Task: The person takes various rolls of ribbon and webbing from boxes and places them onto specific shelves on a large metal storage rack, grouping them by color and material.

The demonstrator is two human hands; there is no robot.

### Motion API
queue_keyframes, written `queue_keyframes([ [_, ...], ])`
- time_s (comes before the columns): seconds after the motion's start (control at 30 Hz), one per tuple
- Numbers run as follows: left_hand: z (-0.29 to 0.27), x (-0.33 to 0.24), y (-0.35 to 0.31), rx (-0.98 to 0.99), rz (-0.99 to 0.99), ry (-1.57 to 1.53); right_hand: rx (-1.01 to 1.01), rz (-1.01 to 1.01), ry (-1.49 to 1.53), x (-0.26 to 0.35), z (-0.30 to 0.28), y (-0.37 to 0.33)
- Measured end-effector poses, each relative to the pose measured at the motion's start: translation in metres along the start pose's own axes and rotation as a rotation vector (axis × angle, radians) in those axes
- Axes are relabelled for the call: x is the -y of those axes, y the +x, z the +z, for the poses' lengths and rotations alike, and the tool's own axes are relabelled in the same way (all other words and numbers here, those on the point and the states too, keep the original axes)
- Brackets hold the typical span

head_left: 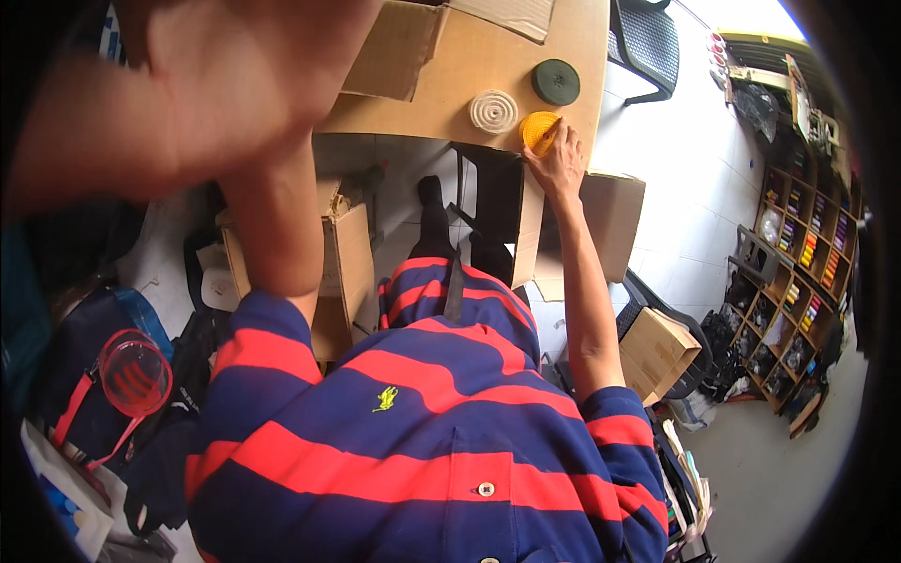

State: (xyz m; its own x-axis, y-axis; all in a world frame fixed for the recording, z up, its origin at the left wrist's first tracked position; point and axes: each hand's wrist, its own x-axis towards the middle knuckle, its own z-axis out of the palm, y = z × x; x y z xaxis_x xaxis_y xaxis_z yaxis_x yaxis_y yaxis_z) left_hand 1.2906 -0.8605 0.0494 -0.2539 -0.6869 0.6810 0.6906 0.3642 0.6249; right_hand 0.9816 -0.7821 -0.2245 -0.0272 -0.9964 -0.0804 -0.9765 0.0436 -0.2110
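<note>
Near the right end of the surface (432,114), the partly curled right hand (560,167) touches a yellow coil (533,133) with thumb and fingers; whether it grips cannot be told. A white coil (494,112) and a green coil (556,82) lie beside it. The left hand (235,84) is blurred, its fingers out of view, its opening unclear. A compartmented rack (824,239) holds coloured spools (809,250).

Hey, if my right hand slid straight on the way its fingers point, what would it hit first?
Beyond the yellow coil it already seems to touch, your right hand would probably meet the dark green coil first, though fingertip height is hard to judge.
</note>
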Motion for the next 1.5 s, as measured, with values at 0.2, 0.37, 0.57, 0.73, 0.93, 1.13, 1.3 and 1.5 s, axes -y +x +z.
queue_keyframes([
  [0.2,-0.014,0.006,0.009,0.031,-0.145,0.0,-0.01,0.025,-0.025,-0.006,0.003,0.024],
  [0.37,-0.019,0.003,0.011,0.02,-0.209,0.04,-0.147,0.055,0.014,-0.008,-0.001,0.066],
  [0.57,-0.006,0.013,0.001,-0.012,-0.277,0.039,-0.091,0.048,-0.01,-0.015,0.013,0.11],
  [0.73,0.037,0.072,-0.066,-0.233,-0.496,0.079,-0.038,0.125,0.01,-0.01,0.004,0.122],
  [0.93,0.055,0.147,-0.169,-0.477,-0.978,0.227,-0.242,0.087,0.145,-0.013,-0.032,0.072],
  [1.13,0.048,0.175,-0.201,-0.395,-1.145,0.381,-0.151,-0.009,0.088,0.002,-0.016,0.02],
  [1.3,0.05,0.186,-0.2,-0.326,-1.142,0.458,0.006,0.005,0.093,0.002,-0.001,0.012],
  [1.5,0.048,0.196,-0.209,-0.287,-1.073,0.631,-0.024,-0.074,0.184,-0.011,0.007,0.012],
])
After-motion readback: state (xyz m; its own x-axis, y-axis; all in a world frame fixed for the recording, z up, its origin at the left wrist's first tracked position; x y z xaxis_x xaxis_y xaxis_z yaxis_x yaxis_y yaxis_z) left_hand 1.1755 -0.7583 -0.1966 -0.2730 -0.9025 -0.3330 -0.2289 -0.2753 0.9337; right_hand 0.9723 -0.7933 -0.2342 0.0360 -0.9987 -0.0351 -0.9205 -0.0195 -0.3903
